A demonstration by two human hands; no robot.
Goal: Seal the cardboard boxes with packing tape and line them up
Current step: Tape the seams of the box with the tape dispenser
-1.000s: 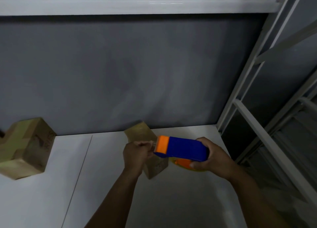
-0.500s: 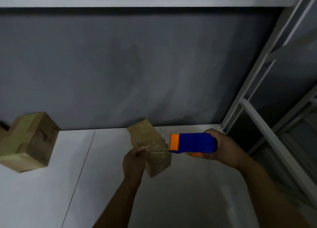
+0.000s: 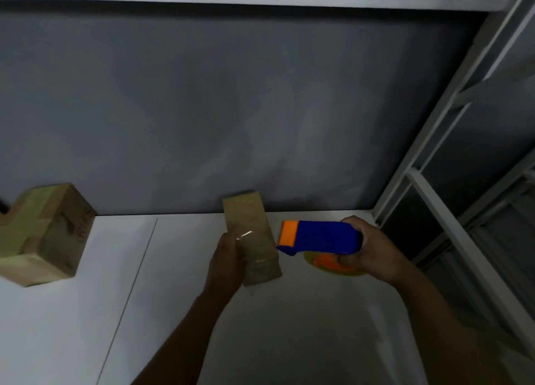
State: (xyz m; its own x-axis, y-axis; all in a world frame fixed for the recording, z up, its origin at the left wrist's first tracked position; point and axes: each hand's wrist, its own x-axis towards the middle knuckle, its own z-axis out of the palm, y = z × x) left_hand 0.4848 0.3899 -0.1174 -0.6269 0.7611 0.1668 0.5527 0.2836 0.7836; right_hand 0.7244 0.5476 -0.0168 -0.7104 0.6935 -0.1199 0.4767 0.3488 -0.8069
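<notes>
The table [image 3: 289, 326] gives you open room in front of the box [image 3: 249, 219] and to its left, up to the taped boxes [image 3: 43, 234] far left of it. Behind the box stands the wall [image 3: 260, 109], and to its right the table edge and a rack [image 3: 434, 199] come soon (mind your elbow there). Your right hand [image 3: 373, 248] is clamped round the dispenser [image 3: 321, 237], just right of the box. Your left hand [image 3: 225, 263] lies on the box's left face over the tape [image 3: 244, 234] end; whether it is curled or flat, the dim light won't tell. Pin that end firmly, draw the strip taut over the top seam, then rub it down before cutting.
</notes>
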